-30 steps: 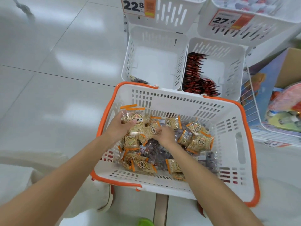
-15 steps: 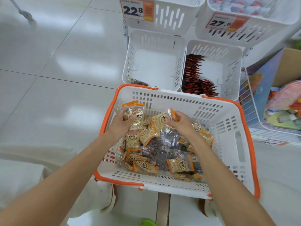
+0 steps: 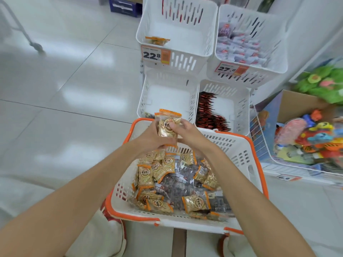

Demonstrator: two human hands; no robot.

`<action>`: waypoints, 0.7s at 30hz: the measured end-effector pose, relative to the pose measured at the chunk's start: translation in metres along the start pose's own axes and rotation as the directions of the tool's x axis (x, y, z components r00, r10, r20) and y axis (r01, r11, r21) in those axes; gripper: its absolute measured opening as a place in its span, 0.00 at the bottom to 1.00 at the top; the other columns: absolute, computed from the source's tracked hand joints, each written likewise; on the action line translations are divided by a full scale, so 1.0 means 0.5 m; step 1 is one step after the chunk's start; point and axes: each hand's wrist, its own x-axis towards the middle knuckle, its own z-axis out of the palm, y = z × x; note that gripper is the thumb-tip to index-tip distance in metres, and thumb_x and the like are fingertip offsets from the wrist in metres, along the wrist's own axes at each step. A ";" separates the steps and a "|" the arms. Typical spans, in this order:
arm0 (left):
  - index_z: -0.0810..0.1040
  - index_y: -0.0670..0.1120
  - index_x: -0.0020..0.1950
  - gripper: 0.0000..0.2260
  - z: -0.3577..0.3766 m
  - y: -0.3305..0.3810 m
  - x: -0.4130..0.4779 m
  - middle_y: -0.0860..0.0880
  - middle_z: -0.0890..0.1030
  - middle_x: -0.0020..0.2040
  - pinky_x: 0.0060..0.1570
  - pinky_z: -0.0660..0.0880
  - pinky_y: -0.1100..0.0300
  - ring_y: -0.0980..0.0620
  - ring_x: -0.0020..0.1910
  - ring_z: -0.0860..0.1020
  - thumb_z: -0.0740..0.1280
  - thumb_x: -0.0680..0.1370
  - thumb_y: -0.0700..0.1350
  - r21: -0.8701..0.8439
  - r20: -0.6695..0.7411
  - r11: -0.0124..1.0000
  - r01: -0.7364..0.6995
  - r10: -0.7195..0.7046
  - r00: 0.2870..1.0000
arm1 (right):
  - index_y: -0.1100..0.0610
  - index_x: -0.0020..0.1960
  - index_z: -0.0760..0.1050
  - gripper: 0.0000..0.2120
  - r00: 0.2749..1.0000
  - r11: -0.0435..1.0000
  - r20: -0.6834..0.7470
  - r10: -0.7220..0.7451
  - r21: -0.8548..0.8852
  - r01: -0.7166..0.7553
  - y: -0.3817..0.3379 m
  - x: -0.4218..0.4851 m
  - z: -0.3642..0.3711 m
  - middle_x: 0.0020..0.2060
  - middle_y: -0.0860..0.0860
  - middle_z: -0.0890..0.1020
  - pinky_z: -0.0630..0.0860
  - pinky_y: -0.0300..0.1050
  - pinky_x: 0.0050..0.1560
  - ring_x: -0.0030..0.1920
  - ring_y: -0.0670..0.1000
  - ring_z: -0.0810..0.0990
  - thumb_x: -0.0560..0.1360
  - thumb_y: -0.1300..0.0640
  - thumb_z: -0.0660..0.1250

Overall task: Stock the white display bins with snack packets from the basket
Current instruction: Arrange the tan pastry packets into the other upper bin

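Early stage. Left hand (image 3: 149,139) and right hand (image 3: 187,132) together pinch a small stack of orange-edged clear peanut packets (image 3: 168,125) above the far rim of the white, orange-trimmed plastic basket (image 3: 239,154). The basket looks mostly full, and the slotted white bin tagged 22.8 (image 3: 185,62) holds barely any. Most of the stocking is left.

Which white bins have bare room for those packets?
Lower left bin: nearly bare, save a packet at its front left corner. Upper left bin, above the 22.8 tag: bare behind the orange packets at its front. Lower right bin: bare floor right of the red packets. Upper right bin and the basket are crowded.
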 end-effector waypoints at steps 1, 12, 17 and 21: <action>0.66 0.53 0.64 0.29 -0.009 0.018 0.003 0.50 0.80 0.52 0.46 0.81 0.57 0.52 0.48 0.82 0.77 0.70 0.40 0.052 -0.003 0.998 -0.020 0.020 1.000 | 0.56 0.71 0.65 0.23 0.999 1.000 0.047 -0.007 0.001 0.007 -0.019 0.001 0.007 0.61 0.51 0.79 0.74 0.54 0.66 0.60 0.51 0.79 0.80 0.50 0.64; 0.70 0.47 0.68 0.35 -0.144 0.281 0.071 0.43 0.81 0.59 0.60 0.77 0.44 0.43 0.57 0.81 0.81 0.64 0.40 0.119 0.205 0.978 -0.173 0.146 0.968 | 0.55 0.54 0.78 0.09 0.948 0.972 0.238 -0.210 -0.053 0.228 -0.284 0.092 -0.060 0.49 0.51 0.83 0.76 0.48 0.60 0.51 0.49 0.81 0.75 0.62 0.70; 0.64 0.51 0.74 0.42 -0.210 0.417 0.139 0.51 0.76 0.61 0.53 0.78 0.60 0.53 0.56 0.79 0.81 0.65 0.42 0.279 -0.038 0.899 -0.338 0.362 0.931 | 0.53 0.53 0.79 0.12 0.892 0.888 -0.038 -0.451 -0.118 0.444 -0.409 0.200 -0.092 0.48 0.52 0.85 0.79 0.51 0.56 0.50 0.53 0.83 0.71 0.60 0.76; 0.58 0.50 0.78 0.48 -0.285 0.443 0.236 0.46 0.64 0.73 0.71 0.62 0.50 0.47 0.71 0.63 0.81 0.63 0.54 0.622 -0.335 0.746 -0.240 0.530 0.779 | 0.54 0.56 0.77 0.15 0.777 0.832 -0.299 -0.554 -0.216 0.510 -0.473 0.345 -0.139 0.47 0.48 0.83 0.76 0.39 0.49 0.46 0.45 0.80 0.71 0.58 0.76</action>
